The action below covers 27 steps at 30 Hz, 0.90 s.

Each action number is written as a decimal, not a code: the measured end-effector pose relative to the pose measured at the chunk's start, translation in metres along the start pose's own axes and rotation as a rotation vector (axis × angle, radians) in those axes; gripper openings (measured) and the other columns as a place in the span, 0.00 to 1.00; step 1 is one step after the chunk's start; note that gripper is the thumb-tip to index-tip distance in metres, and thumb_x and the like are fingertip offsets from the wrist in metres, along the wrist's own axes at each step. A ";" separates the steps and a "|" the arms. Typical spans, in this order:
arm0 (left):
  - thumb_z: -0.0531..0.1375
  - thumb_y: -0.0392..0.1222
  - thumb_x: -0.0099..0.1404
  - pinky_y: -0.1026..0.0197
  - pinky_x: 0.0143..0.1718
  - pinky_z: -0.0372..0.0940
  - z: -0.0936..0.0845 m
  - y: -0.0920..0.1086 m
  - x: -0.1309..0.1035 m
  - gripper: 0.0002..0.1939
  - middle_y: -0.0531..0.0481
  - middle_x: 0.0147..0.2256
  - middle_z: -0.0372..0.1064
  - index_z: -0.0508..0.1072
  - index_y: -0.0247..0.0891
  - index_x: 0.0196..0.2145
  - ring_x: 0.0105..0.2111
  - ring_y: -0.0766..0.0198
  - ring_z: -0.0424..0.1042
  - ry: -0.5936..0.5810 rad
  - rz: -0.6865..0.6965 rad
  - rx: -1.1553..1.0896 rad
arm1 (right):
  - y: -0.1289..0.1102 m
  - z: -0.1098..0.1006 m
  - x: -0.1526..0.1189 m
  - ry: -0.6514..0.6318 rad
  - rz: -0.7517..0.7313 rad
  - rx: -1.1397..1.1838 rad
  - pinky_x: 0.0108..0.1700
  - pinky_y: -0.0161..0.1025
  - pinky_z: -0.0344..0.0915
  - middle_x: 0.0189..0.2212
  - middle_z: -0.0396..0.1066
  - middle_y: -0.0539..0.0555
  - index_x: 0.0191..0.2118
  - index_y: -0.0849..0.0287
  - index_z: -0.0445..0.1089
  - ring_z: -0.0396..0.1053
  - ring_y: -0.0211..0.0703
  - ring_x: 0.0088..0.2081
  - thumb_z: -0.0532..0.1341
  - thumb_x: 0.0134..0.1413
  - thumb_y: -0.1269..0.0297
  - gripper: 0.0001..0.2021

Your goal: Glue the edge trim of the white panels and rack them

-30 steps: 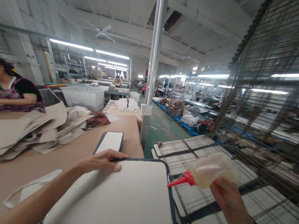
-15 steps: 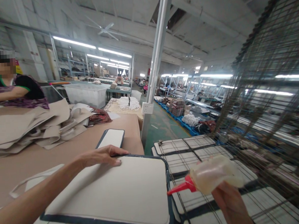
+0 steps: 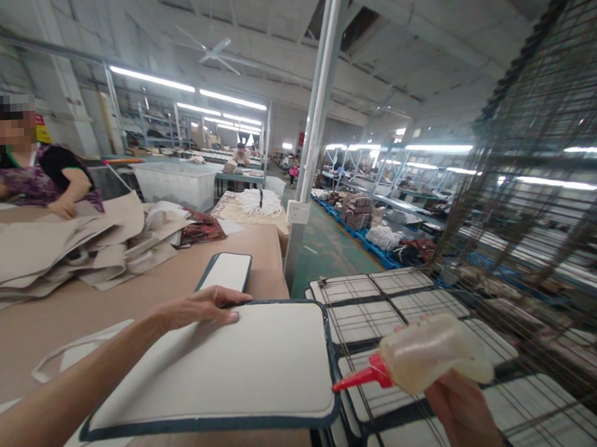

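My left hand (image 3: 210, 306) grips the far edge of a large cream panel (image 3: 226, 367) with a dark blue border and rounded corners; its thumb lies on the face and the other fingers are partly hidden. The panel is held above the brown table. In my right hand (image 3: 457, 395) is a translucent squeeze bottle (image 3: 430, 351) of yellowish liquid, lying on its side with a red nozzle (image 3: 361, 373). The nozzle tip is at the panel's right border, near the near right corner. A smaller panel of the same kind (image 3: 227, 272) lies on the table beyond my left hand.
On the right, a wire rack (image 3: 383, 316) bears several bordered panels, with upright wire grids beside it. Beige cut pieces (image 3: 94, 251) are heaped on the brown table (image 3: 239, 243). A metal post (image 3: 317, 109) with a socket stands ahead. A co-worker (image 3: 40, 170) sits at far left.
The panel's near right corner has come up and tilted away, showing more table below. The nozzle tip is now closer to that corner. The co-worker's arm has moved down to the beige pieces.
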State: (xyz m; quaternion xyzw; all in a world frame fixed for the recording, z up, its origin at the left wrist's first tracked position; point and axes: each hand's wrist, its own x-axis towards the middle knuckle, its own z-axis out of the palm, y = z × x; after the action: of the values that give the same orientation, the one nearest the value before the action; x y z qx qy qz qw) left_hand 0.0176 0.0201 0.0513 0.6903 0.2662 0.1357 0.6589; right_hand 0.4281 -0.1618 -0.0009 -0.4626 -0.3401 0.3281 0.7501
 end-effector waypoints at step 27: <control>0.67 0.48 0.58 0.62 0.45 0.67 0.012 -0.064 -0.002 0.28 0.50 0.46 0.78 0.72 0.46 0.56 0.43 0.57 0.75 0.332 0.061 -0.222 | 0.024 0.015 -0.028 0.325 -0.715 -0.574 0.32 0.45 0.71 0.32 0.72 0.57 0.37 0.61 0.73 0.71 0.53 0.34 0.72 0.43 0.57 0.16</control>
State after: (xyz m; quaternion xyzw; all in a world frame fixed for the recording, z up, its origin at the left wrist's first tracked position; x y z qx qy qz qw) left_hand 0.0100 0.0085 -0.0123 0.5893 0.3334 0.2962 0.6737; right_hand 0.3961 -0.1689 -0.0239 -0.5502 -0.4331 -0.1335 0.7014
